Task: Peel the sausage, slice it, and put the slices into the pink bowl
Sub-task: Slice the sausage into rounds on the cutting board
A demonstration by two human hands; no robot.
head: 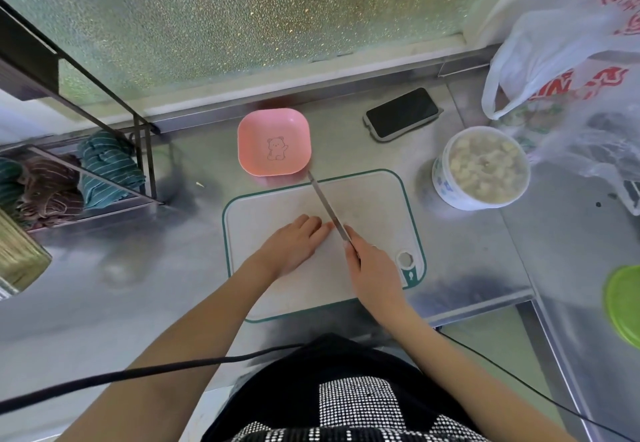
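Sausage hidden under left hand (pixel 294 244); right hand (pixel 372 268) grips knife (pixel 327 206)

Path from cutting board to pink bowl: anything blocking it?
Nothing visible. The pink bowl sits empty just beyond the cutting board's far edge, with no object between. Only the knife in the right hand points toward it, tip near the bowl's rim. The sausage is hidden, presumably under the left hand.
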